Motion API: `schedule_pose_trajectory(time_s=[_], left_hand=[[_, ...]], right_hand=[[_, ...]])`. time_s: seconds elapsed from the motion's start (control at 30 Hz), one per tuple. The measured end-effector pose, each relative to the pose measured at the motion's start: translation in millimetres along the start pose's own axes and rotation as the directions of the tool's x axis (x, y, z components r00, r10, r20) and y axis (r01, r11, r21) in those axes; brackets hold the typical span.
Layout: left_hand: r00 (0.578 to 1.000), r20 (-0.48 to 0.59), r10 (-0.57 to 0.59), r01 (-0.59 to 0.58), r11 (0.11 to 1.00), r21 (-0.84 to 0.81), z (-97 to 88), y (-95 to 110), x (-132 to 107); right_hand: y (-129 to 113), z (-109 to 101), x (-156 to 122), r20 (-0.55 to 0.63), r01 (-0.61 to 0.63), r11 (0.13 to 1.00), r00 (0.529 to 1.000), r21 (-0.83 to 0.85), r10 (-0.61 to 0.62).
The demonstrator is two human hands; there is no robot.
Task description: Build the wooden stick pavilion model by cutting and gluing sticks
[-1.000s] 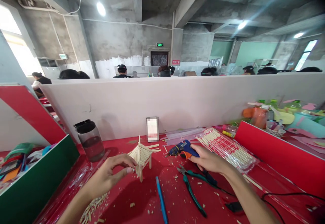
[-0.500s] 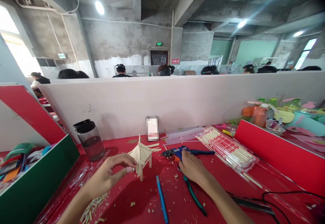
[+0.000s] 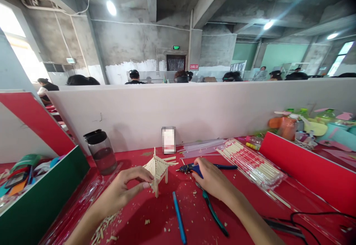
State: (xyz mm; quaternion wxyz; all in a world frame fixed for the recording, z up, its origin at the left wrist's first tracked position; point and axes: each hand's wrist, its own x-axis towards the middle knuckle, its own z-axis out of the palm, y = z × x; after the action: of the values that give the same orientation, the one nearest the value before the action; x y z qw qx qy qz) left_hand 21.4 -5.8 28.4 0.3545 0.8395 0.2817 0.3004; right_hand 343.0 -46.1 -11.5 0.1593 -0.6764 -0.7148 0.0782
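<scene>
A small pavilion model made of pale wooden sticks, with a pointed roof and thin legs, stands on the red table. My left hand pinches at its near left leg, thumb and fingertips close together; the exact contact is partly hidden. My right hand is closed on a blue-handled tool with a dark head pointing left, lying beside the model. Below that hand lies a green handle, its upper end hidden. A blue pen-like stick lies between my two hands.
Packed wooden sticks lie at the right, beside a red divider. A dark bottle stands at the left behind a green panel. Stick scraps are scattered about. A pale partition closes off the back.
My right hand has shifted slightly on the blue-handled tool and now covers more of its middle. My left hand stays at the pavilion model. The whole view has moved a little.
</scene>
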Motion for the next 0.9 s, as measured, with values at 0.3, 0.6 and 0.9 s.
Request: schedule_pose_trajectory(time_s=[0.3,0.6,0.9], left_hand=[[0.99,-0.038,0.137,-0.136,0.991,0.016,19.2,22,2],[0.986,-0.115,0.117,-0.113,0.993,0.039,25.7,26,4],[0.993,-0.019,0.117,-0.114,0.987,0.114,24.7,25,3]], right_hand=[[-87,-1,-30,-0.292,0.472,0.663,0.881,0.581,-0.372],[-85,14,-27,-0.428,0.52,0.681,0.845,0.515,-0.321],[-84,13,-25,-0.378,0.506,0.73,0.855,0.46,-0.355]])
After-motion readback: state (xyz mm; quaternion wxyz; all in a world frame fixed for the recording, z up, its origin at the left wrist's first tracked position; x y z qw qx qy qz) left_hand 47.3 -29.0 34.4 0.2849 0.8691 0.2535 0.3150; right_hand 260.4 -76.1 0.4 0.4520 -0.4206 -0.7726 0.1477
